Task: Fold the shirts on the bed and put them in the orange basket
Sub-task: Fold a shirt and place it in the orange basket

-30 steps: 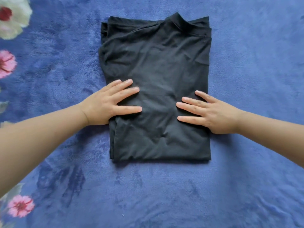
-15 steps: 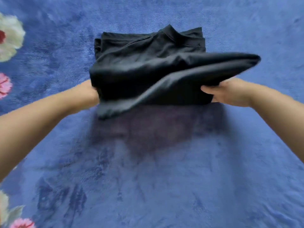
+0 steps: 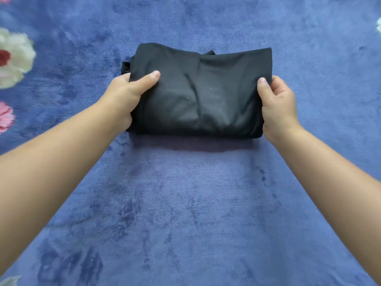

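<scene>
Folded black shirt (image 3: 202, 96) between both hands, left (image 3: 125, 98) and right (image 3: 276, 104) gripping its ends, fingers apparently underneath.

Black shirt (image 3: 198, 93), plain, no print, a few pale specks of lint on top, between left hand (image 3: 123, 98) and right hand (image 3: 276, 106). Blue plush blanket (image 3: 185, 203) under both, darker blue smudges in the pile nearer than the hands. Printed flowers left of the left hand: white flower (image 3: 14, 58) with a red centre, pink flower (image 3: 5, 117) nearer. White bit (image 3: 378, 25) far right.
</scene>
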Demonstrator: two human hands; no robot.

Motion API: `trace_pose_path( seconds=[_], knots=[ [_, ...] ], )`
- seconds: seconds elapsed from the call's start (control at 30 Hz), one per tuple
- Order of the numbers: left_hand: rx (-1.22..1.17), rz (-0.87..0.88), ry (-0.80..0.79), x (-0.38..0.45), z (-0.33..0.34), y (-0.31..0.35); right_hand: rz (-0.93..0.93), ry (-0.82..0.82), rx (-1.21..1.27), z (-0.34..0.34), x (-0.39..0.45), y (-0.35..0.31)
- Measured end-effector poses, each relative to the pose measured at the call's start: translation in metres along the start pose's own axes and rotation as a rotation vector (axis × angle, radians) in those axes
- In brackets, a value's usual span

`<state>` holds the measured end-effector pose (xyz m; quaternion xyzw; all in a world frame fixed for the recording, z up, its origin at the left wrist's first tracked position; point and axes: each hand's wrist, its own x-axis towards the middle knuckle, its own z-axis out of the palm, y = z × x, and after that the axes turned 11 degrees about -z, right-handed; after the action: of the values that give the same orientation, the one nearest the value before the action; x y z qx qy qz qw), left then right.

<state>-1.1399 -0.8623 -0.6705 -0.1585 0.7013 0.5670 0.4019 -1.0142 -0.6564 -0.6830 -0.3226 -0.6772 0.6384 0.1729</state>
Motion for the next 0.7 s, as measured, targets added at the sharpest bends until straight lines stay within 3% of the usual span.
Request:
trace_pose_path(
  seconds=[0.1,0.17,0.3,0.37,0.5,0.7],
  knots=[
    [-0.112,0.127,0.06,-0.007,-0.001,-0.003,-0.055,0.012,-0.02,0.001,0.004,-0.01],
    [-0.108,0.187,0.153,-0.008,-0.005,-0.009,-0.092,0.026,-0.18,0.002,0.012,-0.011],
    [0.28,0.165,0.469,0.01,-0.007,-0.025,-0.052,-0.014,-0.622,0.01,0.021,0.01],
    [0.421,0.123,0.563,0.019,-0.003,-0.024,-0.002,-0.01,-0.727,0.012,0.023,0.021],
    [0.506,0.057,0.548,0.026,0.0,-0.013,0.023,-0.005,-0.781,0.012,0.03,0.02],
    [0.091,-0.095,0.383,0.043,-0.001,0.015,-0.013,0.009,-0.593,0.015,0.057,0.0]
  ],
)
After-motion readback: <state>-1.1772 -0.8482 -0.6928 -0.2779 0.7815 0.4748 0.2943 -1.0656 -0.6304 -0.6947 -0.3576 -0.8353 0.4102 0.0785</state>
